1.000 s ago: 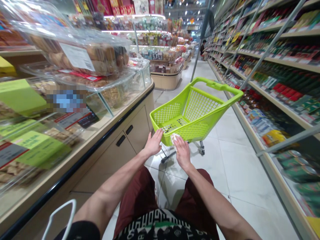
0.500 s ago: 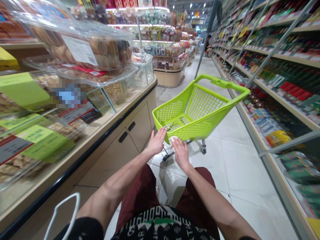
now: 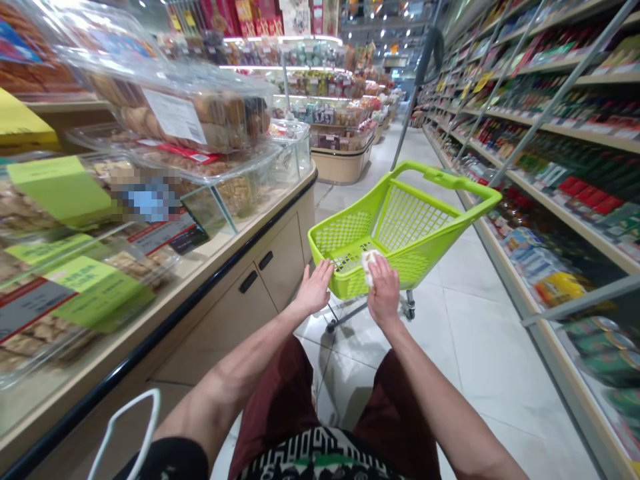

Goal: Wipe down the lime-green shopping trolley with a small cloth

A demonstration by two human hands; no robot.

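The right hand (image 3: 384, 291) had its grip closed on a white crumpled thing (image 3: 370, 267), and I cannot tell what it was. This thing was at the front rim of a lime-green shopping basket (image 3: 410, 223). The left hand (image 3: 315, 288) had its grip open, with the fingers apart, just beside the rim. Compared with the earlier frame, the right hand was higher and covered the white thing more. On the surface (image 3: 250, 217) stood clear plastic boxes (image 3: 225, 127) of pastries, with green labels (image 3: 60, 190) and a white label (image 3: 175, 117), but no writing could be read, because it was too small or blurred
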